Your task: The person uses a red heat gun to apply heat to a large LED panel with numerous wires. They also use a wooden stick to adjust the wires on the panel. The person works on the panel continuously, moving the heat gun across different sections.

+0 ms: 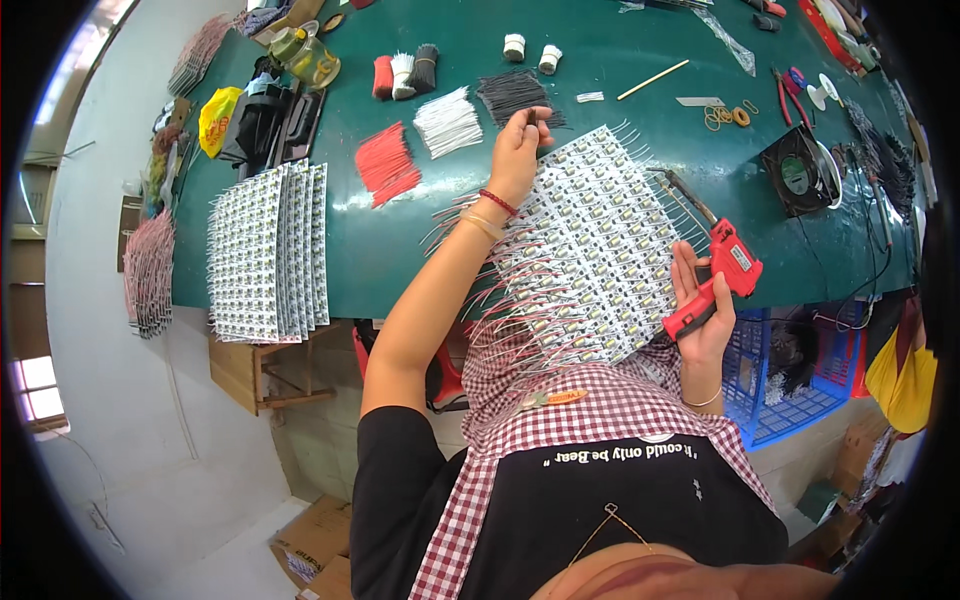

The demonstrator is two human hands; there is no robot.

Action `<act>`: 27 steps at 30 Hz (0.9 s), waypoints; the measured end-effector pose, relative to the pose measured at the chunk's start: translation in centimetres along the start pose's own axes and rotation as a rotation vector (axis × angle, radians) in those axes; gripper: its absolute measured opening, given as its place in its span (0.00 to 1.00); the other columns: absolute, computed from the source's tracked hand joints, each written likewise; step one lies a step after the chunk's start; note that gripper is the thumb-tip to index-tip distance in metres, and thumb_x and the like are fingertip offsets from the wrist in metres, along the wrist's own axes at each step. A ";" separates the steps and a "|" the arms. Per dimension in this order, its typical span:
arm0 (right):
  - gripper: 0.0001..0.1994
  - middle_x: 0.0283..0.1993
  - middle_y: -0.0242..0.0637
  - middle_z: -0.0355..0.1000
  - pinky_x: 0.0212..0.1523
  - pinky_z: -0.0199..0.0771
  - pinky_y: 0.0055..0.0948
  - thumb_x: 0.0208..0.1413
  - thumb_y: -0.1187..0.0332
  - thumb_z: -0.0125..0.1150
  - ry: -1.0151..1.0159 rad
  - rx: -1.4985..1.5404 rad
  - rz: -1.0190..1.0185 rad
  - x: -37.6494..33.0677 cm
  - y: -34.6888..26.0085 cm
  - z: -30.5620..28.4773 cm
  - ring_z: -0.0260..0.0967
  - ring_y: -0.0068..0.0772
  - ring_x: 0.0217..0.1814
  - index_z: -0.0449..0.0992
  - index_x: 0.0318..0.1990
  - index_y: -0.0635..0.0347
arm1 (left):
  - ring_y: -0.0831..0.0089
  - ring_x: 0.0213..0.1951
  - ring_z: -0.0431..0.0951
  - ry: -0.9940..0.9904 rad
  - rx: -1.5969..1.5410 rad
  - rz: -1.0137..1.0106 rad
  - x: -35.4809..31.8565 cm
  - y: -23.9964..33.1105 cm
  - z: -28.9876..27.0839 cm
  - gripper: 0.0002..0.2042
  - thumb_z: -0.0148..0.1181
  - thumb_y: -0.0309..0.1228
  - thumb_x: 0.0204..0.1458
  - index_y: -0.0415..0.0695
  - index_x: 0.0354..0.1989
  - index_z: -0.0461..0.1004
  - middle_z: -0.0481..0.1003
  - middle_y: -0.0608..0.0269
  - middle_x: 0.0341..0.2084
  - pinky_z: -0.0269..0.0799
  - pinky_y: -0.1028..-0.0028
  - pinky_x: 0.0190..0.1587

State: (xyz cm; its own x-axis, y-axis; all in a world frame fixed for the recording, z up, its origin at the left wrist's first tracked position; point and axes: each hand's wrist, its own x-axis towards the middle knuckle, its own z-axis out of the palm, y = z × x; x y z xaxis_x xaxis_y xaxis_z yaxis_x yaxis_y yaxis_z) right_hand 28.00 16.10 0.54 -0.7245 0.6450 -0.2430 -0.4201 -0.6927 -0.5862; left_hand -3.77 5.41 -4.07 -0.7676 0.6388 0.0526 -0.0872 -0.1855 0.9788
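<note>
Landmark: the big LED-board panel (590, 250) lying at the near worktop (620, 60) edge, overhanging onto the person's lap.

- Far left of it: a stack of similar panels (268, 250) with wires already on, squared up. Looks like finished output, so I'd judge the job well underway.
- Up-left of it: loose piles of cut red wires (385, 165), white wires (447, 122) and black wires (515, 95). Plenty of stock left.
- Left hand (518, 150) sits at the panel's top-left corner, fingers pinched shut on something thin at the black pile's edge; can't tell if it's a wire or the board edge.
- Panel itself: long axis runs diagonally, from the lap up-right toward the far side of the worktop. Wire leads fan out along its left edge and top corner; whether every row is wired I can't tell.
- Right hand (700, 310) at the panel's lower-right edge, closed around a red glue gun (722, 275), nozzle pointing up-left along the panel's right side.
</note>
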 end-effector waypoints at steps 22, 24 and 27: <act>0.17 0.32 0.34 0.71 0.26 0.72 0.23 0.59 0.67 0.58 -0.079 -0.524 -0.025 4.3 -5.0 11.7 0.68 0.21 0.25 0.69 0.52 0.66 | 0.84 0.27 0.72 -0.289 0.066 -0.151 -5.8 9.9 4.8 0.10 0.49 0.25 0.60 0.33 0.43 0.74 0.79 0.59 0.31 0.67 0.84 0.30; 0.18 0.29 0.31 0.71 0.24 0.70 0.21 0.57 0.66 0.62 -0.107 -0.579 0.047 5.3 -3.7 12.5 0.67 0.19 0.24 0.69 0.51 0.67 | 0.84 0.27 0.72 -0.282 -0.017 -0.258 -7.7 10.4 5.8 0.09 0.50 0.24 0.59 0.32 0.41 0.73 0.79 0.57 0.30 0.69 0.83 0.31; 0.19 0.27 0.30 0.69 0.22 0.68 0.20 0.55 0.65 0.64 -0.120 -0.570 0.166 5.5 -2.2 12.9 0.65 0.17 0.22 0.70 0.50 0.66 | 0.84 0.26 0.73 -0.296 -0.028 -0.316 -9.2 10.9 7.0 0.07 0.52 0.23 0.57 0.32 0.39 0.73 0.80 0.59 0.29 0.69 0.82 0.30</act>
State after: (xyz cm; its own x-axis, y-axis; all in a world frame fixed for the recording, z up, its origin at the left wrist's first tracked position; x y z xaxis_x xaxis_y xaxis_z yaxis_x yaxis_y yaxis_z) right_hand 17.86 17.05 10.47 -0.8260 0.4791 -0.2970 0.0389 -0.4772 -0.8779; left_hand 6.83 2.74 7.52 -0.4852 0.8535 -0.1901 -0.3087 0.0362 0.9505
